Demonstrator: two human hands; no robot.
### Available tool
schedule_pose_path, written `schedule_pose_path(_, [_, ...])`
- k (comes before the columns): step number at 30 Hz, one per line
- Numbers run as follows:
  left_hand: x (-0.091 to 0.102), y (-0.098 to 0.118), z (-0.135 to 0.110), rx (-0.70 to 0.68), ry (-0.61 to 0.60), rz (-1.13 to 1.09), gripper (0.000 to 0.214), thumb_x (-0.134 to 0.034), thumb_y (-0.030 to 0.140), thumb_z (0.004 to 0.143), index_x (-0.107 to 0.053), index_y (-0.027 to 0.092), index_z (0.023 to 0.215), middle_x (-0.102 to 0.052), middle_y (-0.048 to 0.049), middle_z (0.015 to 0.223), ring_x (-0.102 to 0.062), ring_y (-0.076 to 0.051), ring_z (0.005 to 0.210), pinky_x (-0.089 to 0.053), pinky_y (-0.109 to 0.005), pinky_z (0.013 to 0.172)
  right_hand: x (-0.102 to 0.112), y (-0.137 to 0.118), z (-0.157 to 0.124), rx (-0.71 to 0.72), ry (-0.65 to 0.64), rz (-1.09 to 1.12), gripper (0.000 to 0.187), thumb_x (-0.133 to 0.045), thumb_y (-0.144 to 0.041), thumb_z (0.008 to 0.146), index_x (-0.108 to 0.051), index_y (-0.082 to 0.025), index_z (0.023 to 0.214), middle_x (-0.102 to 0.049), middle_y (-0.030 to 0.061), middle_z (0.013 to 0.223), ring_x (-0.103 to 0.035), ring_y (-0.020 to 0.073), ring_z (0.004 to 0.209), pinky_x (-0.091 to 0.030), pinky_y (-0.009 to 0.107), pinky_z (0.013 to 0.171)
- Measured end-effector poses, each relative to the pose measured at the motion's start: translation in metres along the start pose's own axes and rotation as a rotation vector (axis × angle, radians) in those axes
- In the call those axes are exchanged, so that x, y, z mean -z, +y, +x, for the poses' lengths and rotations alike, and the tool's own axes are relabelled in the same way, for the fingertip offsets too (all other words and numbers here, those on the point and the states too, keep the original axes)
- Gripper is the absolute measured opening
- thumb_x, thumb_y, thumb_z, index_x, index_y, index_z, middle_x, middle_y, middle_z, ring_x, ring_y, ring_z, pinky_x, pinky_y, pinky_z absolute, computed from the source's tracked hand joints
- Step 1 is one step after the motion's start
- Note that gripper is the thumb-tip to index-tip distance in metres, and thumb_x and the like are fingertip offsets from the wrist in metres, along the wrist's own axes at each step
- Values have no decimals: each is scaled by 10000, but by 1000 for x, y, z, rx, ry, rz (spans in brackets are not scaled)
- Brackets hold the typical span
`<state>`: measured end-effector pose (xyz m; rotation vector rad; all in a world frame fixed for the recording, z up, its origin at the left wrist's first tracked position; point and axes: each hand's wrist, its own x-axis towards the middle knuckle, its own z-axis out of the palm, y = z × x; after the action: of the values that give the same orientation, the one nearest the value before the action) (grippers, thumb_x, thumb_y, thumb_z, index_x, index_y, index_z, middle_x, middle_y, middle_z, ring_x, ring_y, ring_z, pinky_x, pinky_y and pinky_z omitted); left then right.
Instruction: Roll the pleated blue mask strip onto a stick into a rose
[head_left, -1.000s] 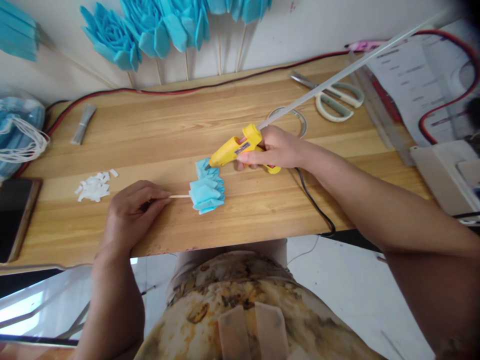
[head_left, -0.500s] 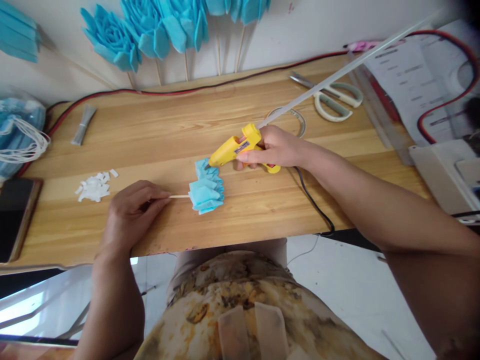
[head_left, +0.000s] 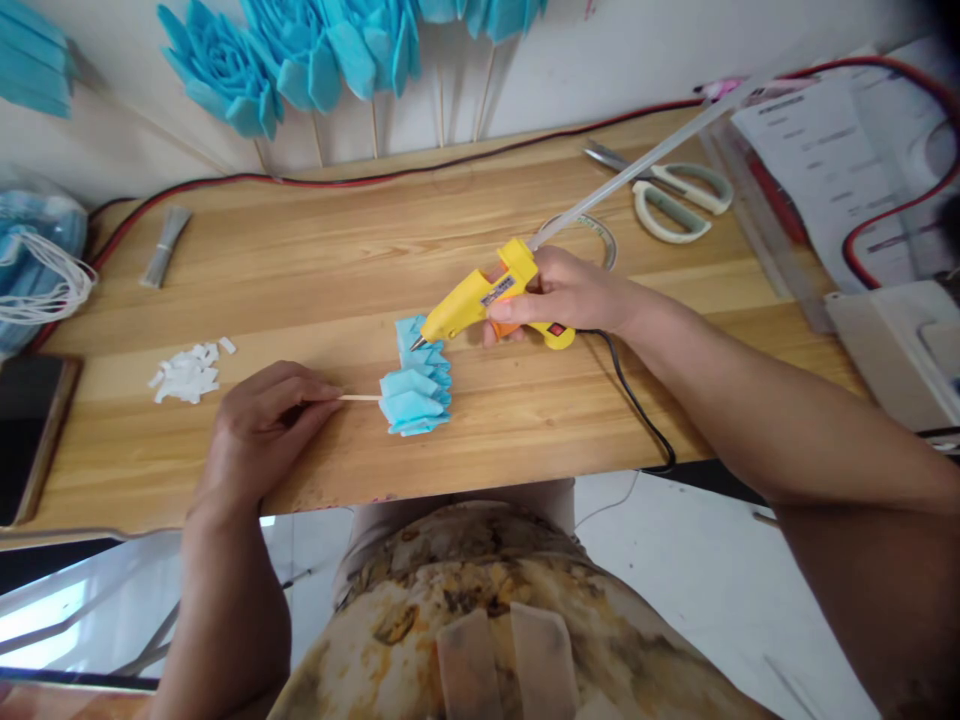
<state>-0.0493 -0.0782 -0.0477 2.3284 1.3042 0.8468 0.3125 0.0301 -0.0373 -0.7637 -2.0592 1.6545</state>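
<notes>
Between thumb and fingers, my left hand pinches a thin wooden stick. At the stick's right end is a blue fabric flower, lying sideways on the wooden table. My right hand grips a yellow hot glue gun, a finger by its orange trigger. The gun's metal nozzle points down and left, at or just over the flower's far petals; I cannot tell whether it touches. A long translucent glue stick sticks out of the gun's back end.
Scissors and a tape roll lie behind my right hand. White scraps and a phone are at the left. Finished blue flowers on sticks lean against the wall. A red-black cable runs along the back; the gun's black cord hangs over the front edge.
The glue gun in my right hand has shifted slightly right and tilted a little more steeply, its nozzle still by the far petals. My left hand keeps its hold on the stick.
</notes>
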Motion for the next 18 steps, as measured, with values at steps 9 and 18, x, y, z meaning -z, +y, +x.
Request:
schedule_pose_path(9, [2, 2, 0, 8, -15, 14, 91, -717, 162, 952, -717, 215, 878, -715, -1, 876, -678, -135, 781, -511, -255, 696, -3, -6, -1, -36, -17, -79, 296, -662, -427, 977, -743, -155, 893, -779, 29, 850, -621, 79, 620, -418, 188, 494])
schedule_pose_path(18, [1, 6, 3, 13, -14, 12, 94, -707, 129, 936, -702, 206, 884, -705, 14, 858, -662, -110, 757, -486, -222, 663, -8, -8, 1, -92, 22, -180, 346, -679, -466, 939, -781, -150, 844, -666, -10, 624, -553, 67, 496, -415, 166, 448])
